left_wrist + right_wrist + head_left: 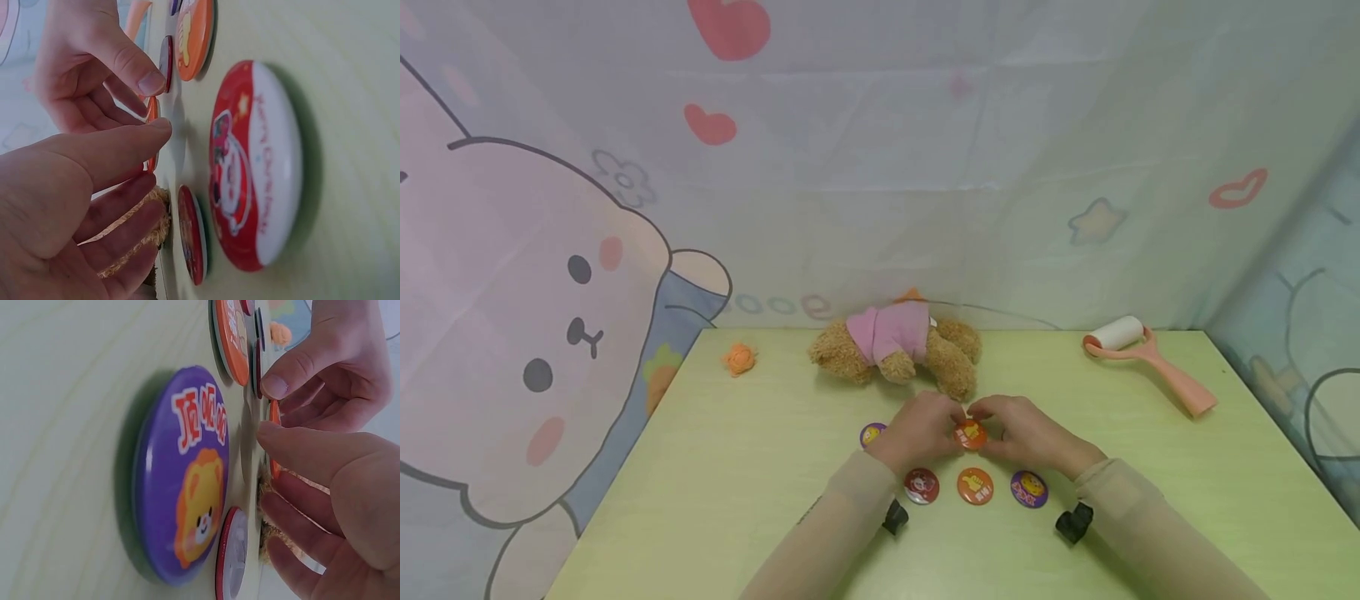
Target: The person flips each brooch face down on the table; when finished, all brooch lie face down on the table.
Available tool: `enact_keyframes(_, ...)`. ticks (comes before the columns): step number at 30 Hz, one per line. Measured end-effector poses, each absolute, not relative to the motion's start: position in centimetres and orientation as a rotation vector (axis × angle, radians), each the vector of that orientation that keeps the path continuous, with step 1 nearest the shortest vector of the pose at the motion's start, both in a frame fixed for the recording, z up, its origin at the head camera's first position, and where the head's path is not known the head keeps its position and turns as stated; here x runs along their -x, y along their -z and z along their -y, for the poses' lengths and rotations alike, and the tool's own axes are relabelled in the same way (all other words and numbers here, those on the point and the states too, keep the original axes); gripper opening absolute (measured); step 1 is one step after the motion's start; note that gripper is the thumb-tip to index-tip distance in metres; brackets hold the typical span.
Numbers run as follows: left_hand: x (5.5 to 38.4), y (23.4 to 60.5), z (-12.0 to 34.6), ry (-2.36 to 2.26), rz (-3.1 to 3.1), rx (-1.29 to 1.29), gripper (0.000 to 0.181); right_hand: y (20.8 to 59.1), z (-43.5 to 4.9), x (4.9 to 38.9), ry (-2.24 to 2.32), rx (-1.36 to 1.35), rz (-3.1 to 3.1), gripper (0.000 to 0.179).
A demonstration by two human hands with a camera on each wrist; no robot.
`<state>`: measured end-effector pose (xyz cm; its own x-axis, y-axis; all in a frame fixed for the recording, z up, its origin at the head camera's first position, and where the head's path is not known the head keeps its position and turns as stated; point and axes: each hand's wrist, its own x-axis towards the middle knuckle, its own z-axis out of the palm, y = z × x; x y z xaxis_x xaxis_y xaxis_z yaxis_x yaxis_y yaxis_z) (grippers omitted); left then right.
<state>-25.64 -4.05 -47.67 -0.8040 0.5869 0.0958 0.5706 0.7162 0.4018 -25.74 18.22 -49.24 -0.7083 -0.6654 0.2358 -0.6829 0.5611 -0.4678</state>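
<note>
An orange round badge [970, 434] with a yellow hand print sits between my two hands. My left hand [925, 427] holds its left edge between thumb and fingers. From the other side, my right hand [1028, 432] pinches its right edge. The left wrist view shows both thumbs close together at the badge; whether it touches the table cannot be told. Nearer me lie a red and white badge [921, 486], a second orange badge [975, 486] and a purple badge [1028, 489]. Another purple badge [873, 433] is partly covered by my left hand. A red-rimmed badge [233, 553] lies beside my right hand.
Behind my hands, a plush bear [895, 346] in a pink top lies on its side. A lint roller [1150, 362] with a pink handle is at the back right of the table [700, 492]. At the back left is a small orange object [741, 359]. A printed cloth hangs behind.
</note>
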Motion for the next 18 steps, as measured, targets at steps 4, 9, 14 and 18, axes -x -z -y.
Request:
enact_keyframes(4,25.73,47.66,4.24,-0.735,-2.851,-1.002,0.023,49.23,-18.28,25.80,-0.883,-1.193,2.715,0.039)
enact_keyframes(9,25.90,47.51,4.41,-0.780,-2.841,-1.051,0.019,49.16,-18.19,25.98,-0.901,-1.198,2.708,0.033)
enact_keyframes(14,25.92,47.48,4.49,-0.771,-2.853,-1.053,0.021,49.19,-18.01,26.12,-0.863,-1.199,2.697,0.028)
enact_keyframes(18,25.94,47.59,4.50,-0.756,-2.870,-1.071,0.020,49.27,-17.98,26.13,-0.830,-1.211,2.673,0.025)
